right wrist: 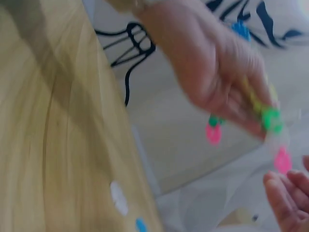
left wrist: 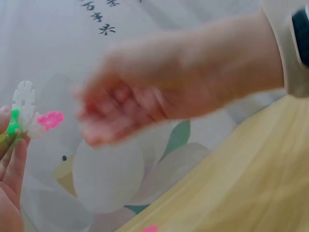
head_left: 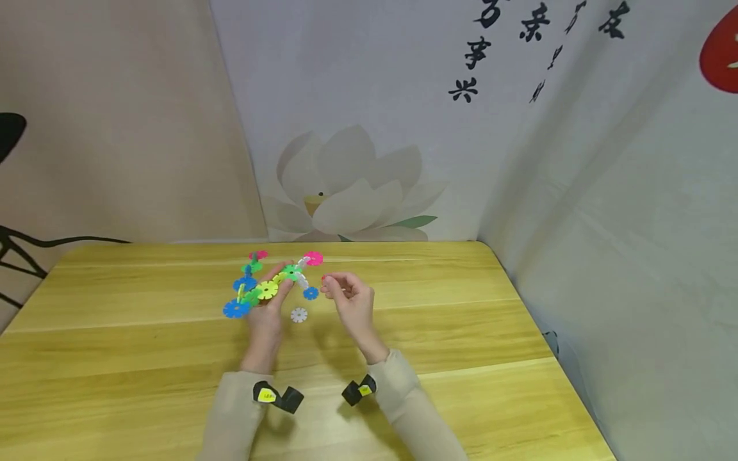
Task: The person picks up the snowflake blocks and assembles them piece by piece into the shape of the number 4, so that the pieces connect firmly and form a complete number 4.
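Observation:
My left hand (head_left: 268,315) grips a chain of linked plastic snowflake discs (head_left: 267,290) in blue, green, yellow, white and pink, raised above the table. Its thumb lies against a green disc (head_left: 292,273). At the chain's right end is a pink disc (head_left: 314,258), joined to white ones. To the right, apart from the chain, is my right hand (head_left: 354,306), fingers loosely bent; the left wrist view shows it blurred, with nothing visible in it. A white disc (head_left: 298,314) and a blue disc (head_left: 311,292) lie loose below. A pink piece (left wrist: 150,228) peeks in at the left wrist view's bottom edge.
The wooden table (head_left: 144,358) reaches back to a pale curtain (head_left: 369,96) printed with a lotus and black characters. Another curtain (head_left: 623,211) hangs along the right side. Black straps with small cameras (head_left: 291,399) sit on both wrists.

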`<state>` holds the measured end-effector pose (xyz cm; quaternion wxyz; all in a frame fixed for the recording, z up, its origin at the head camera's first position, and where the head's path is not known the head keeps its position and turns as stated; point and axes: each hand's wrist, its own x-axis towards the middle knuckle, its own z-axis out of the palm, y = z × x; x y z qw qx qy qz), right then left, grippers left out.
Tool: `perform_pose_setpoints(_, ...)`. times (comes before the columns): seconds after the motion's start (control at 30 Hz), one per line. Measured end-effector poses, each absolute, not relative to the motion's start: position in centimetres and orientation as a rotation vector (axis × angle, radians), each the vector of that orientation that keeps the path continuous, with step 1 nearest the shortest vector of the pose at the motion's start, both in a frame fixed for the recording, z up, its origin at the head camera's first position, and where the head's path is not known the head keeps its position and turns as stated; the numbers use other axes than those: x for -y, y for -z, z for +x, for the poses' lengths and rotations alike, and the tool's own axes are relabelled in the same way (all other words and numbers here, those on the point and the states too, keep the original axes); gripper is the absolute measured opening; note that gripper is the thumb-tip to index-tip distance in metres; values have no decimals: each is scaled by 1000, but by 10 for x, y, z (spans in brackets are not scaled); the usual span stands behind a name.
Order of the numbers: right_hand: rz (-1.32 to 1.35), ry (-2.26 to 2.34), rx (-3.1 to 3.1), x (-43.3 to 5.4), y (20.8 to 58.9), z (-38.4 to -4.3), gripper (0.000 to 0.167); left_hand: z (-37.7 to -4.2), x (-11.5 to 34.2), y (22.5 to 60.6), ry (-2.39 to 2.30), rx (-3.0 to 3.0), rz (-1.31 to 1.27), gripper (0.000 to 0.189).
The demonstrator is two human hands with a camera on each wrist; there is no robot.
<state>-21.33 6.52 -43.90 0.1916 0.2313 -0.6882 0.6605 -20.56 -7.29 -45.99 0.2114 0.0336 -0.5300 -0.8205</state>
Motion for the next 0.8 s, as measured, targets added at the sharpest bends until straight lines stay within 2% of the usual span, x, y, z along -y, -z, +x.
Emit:
perform_pose_setpoints(0.17, 490, -1885, 2068, -69, 479, -251, 15, -207, 82, 456, 2277, 1434, 105, 40)
perform_pose_setpoints(0.33, 308, -1816, 2240, -71, 504, -279, 16, -207, 87, 454, 2298, 1384, 95, 36)
perform_pose_setpoints(0.57, 186, -1705, 2502, -72, 520, -304, 26, -206, 89, 456, 2318, 1324, 62, 30)
perform_pose_setpoints(0.8, 209, -1627, 2628, -71, 528, -316, 32, -206, 88, 453, 2323, 1373, 20, 40)
